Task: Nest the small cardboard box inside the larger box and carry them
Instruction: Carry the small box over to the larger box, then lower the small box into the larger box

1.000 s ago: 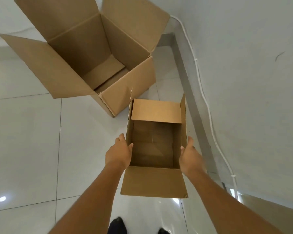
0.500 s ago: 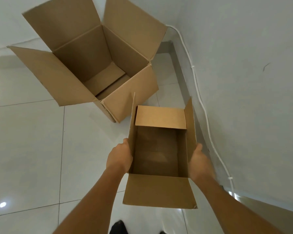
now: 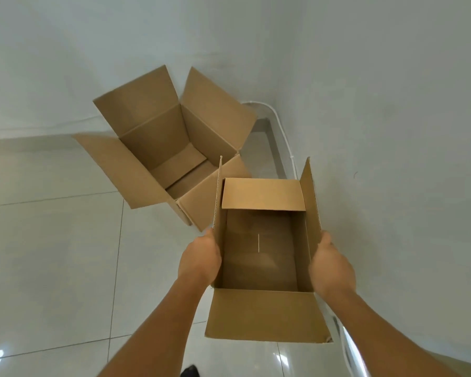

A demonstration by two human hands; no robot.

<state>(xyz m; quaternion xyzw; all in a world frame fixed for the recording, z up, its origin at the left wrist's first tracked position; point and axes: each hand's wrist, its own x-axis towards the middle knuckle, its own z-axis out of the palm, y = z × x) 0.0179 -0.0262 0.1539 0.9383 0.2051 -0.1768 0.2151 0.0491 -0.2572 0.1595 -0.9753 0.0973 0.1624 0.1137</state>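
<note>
The larger box (image 3: 172, 156), flaps splayed on the tiled floor (image 3: 52, 254), now sits lower and more central in view than before. The small box (image 3: 261, 257) has risen, overlapping its near corner. Left hand (image 3: 200, 261) and right hand (image 3: 331, 268) press its side walls; their fingers are hidden behind the cardboard.

**Count of Things in View**

Two cardboard boxes are counted: one larger box (image 3: 174, 159) in the upper middle of the frame and one small box (image 3: 261, 257) at the lower centre. Four open flaps are seen on each. Two hands are counted, a left hand (image 3: 200, 261) and a right hand (image 3: 331, 268). One white cable (image 3: 283, 137) is seen along the wall.
</note>
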